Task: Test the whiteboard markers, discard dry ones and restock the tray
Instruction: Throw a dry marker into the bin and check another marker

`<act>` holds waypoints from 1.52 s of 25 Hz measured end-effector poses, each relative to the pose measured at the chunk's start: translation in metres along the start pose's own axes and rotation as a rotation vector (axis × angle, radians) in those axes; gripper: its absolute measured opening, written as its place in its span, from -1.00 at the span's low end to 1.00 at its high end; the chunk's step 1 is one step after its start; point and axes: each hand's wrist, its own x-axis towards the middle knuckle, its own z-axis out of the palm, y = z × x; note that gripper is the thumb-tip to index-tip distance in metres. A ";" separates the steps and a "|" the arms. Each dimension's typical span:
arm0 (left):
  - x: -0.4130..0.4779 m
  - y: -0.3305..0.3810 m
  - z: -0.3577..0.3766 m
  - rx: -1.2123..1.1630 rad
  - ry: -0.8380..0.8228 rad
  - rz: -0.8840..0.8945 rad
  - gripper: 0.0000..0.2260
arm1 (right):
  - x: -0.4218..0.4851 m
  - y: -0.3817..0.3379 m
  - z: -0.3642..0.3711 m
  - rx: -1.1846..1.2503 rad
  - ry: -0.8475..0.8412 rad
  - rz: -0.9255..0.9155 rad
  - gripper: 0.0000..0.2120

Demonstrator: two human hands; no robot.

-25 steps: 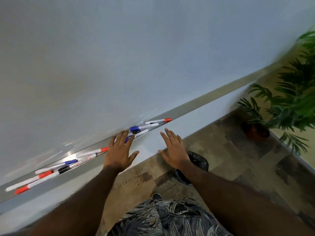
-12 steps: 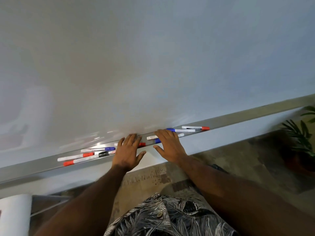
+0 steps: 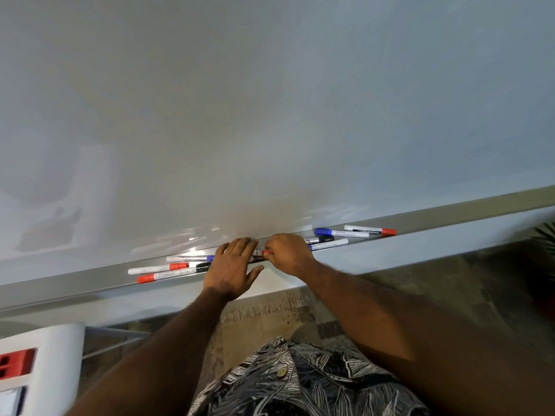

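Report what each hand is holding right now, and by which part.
The right hand pinches a red-capped marker near its cap end, low over the tray. The left hand lies open and flat beside it, holding nothing.

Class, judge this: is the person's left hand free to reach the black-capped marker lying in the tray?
Probably yes. The left hand lies open and empty on the tray, and the black-capped marker sits just to its left with nothing between them.

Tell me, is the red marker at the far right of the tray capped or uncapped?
Capped. The red marker lies flat in the tray, apart from both hands, with a red cap closing its right end and no tip showing.
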 end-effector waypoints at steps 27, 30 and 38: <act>-0.015 0.041 -0.009 -0.547 0.140 -0.022 -0.68 | -0.056 0.000 -0.003 1.655 0.002 0.434 -0.91; -0.012 0.039 -0.014 -0.484 0.146 -0.003 -0.66 | -0.057 -0.003 -0.004 1.686 -0.003 0.446 -0.91; 0.005 0.040 -0.027 -0.225 0.131 0.069 -0.74 | -0.060 -0.007 -0.007 1.841 0.109 0.542 -0.84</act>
